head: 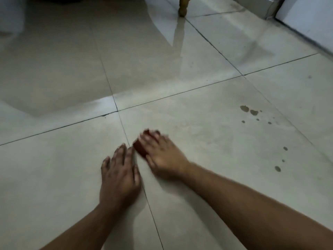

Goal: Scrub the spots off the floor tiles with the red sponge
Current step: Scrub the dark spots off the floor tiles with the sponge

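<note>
My right hand (160, 156) presses down on the red sponge (141, 149), which lies on the pale floor tiles (207, 134) just right of a grout line; the hand is blurred and covers most of the sponge. Flat on the tile beside it, palm down with fingers spread, rests my left hand (119, 172), its fingertips close to the sponge's left end. A cluster of dark spots (249, 110) marks the tile to the right, and more spots (278, 168) trail lower down.
A wooden furniture leg (183, 6) stands at the top centre. A white wall or door (310, 17) runs along the right, and a pale object (10, 15) sits top left. Dark grout lines cross the glossy floor.
</note>
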